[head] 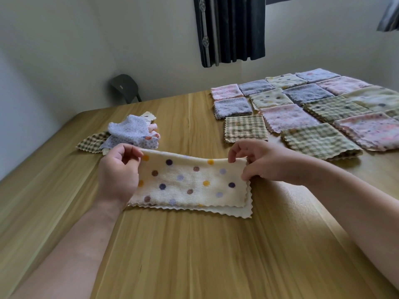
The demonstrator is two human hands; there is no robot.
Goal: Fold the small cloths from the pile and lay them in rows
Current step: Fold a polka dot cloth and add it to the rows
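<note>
The head view shows a wooden table (194, 255). Near its middle lies a cream dotted cloth (190, 182), folded in half, with its zigzag edges toward the person. The left hand (117, 171) pinches the fold at the left end, and the right hand (257, 162) pinches it at the right end, so the folded edge is a little lifted. Behind the left hand is the pile (127, 134) of loose cloths: lilac, checked and cream. At the far right the folded cloths (302, 111) lie in rows, close side by side. A dark chair (125, 87) stands behind the table, and a dark curtain (231, 29) hangs on the wall.
</note>
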